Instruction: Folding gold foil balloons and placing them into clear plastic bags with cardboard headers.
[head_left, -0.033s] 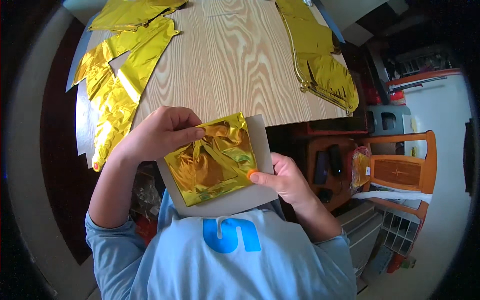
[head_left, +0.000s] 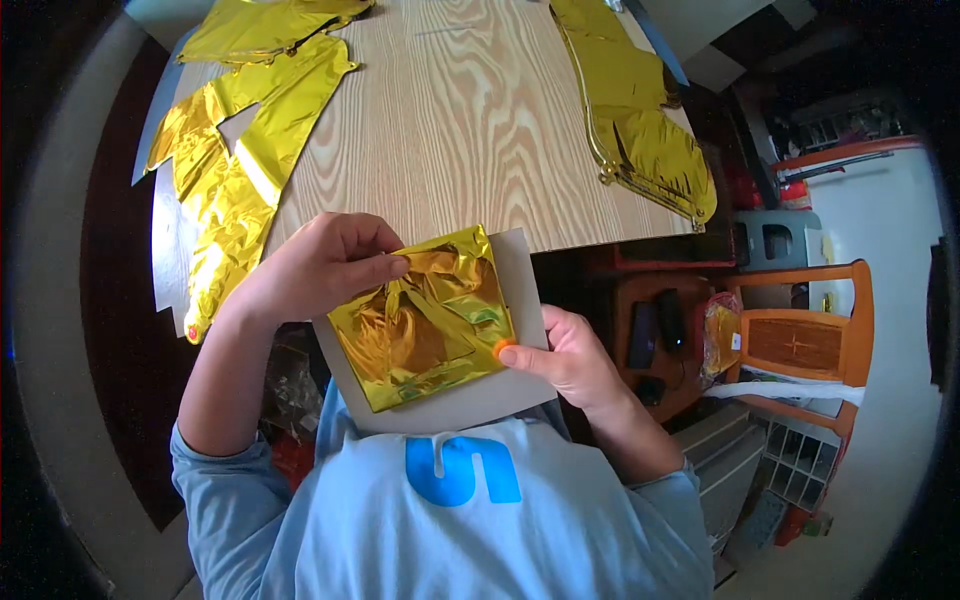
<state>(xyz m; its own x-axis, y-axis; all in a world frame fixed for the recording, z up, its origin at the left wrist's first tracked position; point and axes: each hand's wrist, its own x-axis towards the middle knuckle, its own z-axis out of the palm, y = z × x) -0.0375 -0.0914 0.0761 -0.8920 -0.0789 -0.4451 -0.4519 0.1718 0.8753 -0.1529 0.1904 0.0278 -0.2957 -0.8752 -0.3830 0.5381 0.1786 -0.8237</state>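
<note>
A folded gold foil piece (head_left: 425, 335) lies on a pale grey card (head_left: 513, 285), both held just in front of my shirt at the table's near edge. At the foil's upper left edge, my left hand (head_left: 335, 262) pinches it between thumb and fingers. My right hand (head_left: 565, 355) grips the card's right side, fingers behind it and thumb pressed on the foil's corner. Something small and orange (head_left: 502, 349) shows at that thumb's tip; I cannot make out what it is.
Flat, crinkled gold foil shapes (head_left: 290, 120) cover the wood-grain table's (head_left: 430, 130) left side. Another gold foil piece (head_left: 640, 110) lies along the right edge, partly overhanging. To the right stand a wooden chair (head_left: 800, 340) holding dark objects and a grey stool (head_left: 780, 240).
</note>
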